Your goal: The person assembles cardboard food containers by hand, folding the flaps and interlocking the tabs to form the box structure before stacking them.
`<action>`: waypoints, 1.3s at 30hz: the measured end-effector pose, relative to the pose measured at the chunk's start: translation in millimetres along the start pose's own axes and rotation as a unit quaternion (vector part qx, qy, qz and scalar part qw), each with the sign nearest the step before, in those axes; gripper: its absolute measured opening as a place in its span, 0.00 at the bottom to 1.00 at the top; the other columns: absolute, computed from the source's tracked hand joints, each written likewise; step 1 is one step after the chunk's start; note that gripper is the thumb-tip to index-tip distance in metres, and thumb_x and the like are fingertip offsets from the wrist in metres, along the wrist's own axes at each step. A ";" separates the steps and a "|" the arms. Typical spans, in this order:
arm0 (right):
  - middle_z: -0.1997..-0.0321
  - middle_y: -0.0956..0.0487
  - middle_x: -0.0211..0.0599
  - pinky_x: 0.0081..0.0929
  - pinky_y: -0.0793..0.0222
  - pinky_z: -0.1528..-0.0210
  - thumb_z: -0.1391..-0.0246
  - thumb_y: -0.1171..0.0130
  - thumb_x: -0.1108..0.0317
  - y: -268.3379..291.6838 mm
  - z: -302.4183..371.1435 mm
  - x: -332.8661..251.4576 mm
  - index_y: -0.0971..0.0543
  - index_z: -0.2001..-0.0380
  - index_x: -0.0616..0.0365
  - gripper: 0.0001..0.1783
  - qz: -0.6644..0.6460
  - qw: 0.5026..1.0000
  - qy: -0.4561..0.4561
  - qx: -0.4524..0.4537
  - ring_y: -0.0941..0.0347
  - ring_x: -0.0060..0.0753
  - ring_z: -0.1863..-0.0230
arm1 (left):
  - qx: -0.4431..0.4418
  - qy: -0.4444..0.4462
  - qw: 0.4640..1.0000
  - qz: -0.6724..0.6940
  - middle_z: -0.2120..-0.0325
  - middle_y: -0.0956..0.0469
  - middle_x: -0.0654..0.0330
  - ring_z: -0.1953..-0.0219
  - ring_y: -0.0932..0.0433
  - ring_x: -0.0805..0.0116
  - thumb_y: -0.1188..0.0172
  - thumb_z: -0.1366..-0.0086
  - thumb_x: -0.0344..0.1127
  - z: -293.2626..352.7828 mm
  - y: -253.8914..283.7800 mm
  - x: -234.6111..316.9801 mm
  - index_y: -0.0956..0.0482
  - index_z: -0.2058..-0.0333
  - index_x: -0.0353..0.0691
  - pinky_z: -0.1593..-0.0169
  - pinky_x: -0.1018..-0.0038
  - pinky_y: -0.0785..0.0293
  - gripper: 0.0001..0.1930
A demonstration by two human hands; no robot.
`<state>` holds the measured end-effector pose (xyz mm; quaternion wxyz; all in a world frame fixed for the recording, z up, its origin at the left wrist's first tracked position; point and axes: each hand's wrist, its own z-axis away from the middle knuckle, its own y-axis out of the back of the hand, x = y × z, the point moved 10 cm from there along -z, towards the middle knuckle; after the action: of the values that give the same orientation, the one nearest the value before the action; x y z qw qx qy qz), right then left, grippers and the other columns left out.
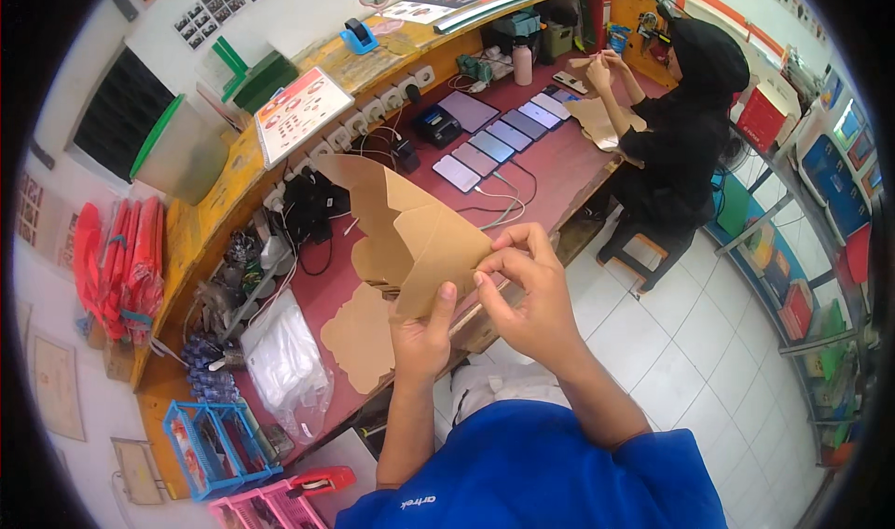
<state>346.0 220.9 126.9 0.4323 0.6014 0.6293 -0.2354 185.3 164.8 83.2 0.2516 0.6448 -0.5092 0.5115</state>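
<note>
A partly folded brown cardboard box [424,240] is held up in front of me over the desk edge. My left hand [424,338] grips its lower side, the thumb lying on the outer face and the other fingers hidden behind the card. At the box's right corner, my right hand [531,287] is closed, thumb and fingertips pinching the card edge. The box's scalloped flaps stand open toward the upper left. Beneath it on the red desktop lies a flat brown cardboard blank [359,343] with curved edges.
Several phones [508,136] lie in a row with cables. A co-worker in black [685,119] sits at the far right, handling brown card. Plastic bags [287,357], a blue basket [219,445] and a pink basket [266,508] are at left. Power sockets [350,123] line the shelf.
</note>
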 end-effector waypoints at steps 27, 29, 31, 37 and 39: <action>0.60 0.24 0.38 0.24 0.24 0.58 0.43 0.37 0.81 6.8 5.3 2.8 0.19 0.65 0.66 0.03 -0.086 0.996 -0.014 0.035 0.24 0.27 0.61 | 0.006 0.066 0.997 0.044 0.49 0.20 0.58 0.48 0.21 0.71 0.39 0.26 0.33 12.2 -0.2 -18.2 0.26 0.42 0.34 0.44 0.72 0.24 0.17; 0.60 0.24 0.38 0.24 0.25 0.58 0.43 0.37 0.81 9.0 3.3 0.3 0.19 0.65 0.66 0.03 -0.073 0.997 0.001 0.037 0.24 0.27 0.61 | 0.002 0.072 0.996 0.052 0.49 0.20 0.58 0.48 0.21 0.71 0.38 0.26 0.33 11.9 -3.2 -17.6 0.26 0.42 0.34 0.43 0.72 0.24 0.17; 0.61 0.24 0.37 0.24 0.27 0.58 0.43 0.36 0.81 10.0 2.4 -4.2 0.19 0.66 0.66 0.03 -0.061 0.997 0.017 0.038 0.25 0.27 0.62 | 0.003 0.071 0.997 0.037 0.49 0.20 0.59 0.48 0.21 0.71 0.38 0.26 0.32 11.7 -3.0 -18.5 0.25 0.42 0.35 0.43 0.72 0.24 0.17; 0.63 0.23 0.37 0.24 0.28 0.59 0.45 0.34 0.81 8.1 5.7 -3.8 0.17 0.66 0.66 0.03 -0.092 0.995 0.004 0.035 0.25 0.27 0.63 | -0.023 0.062 0.998 0.020 0.50 0.19 0.60 0.49 0.20 0.72 0.38 0.26 0.32 10.1 -2.2 -13.5 0.24 0.43 0.35 0.45 0.73 0.24 0.16; 0.64 0.23 0.36 0.24 0.28 0.62 0.47 0.33 0.82 10.8 7.3 5.7 0.15 0.66 0.66 0.05 -0.102 0.993 -0.018 0.057 0.25 0.27 0.65 | -0.026 0.062 0.998 -0.010 0.50 0.19 0.60 0.49 0.21 0.72 0.38 0.26 0.32 10.5 -5.9 -10.0 0.24 0.44 0.35 0.45 0.73 0.24 0.16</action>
<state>358.8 219.8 120.9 0.3819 0.5534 0.6651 -0.3249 195.4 162.0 71.4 0.3046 0.6103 -0.4994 0.5342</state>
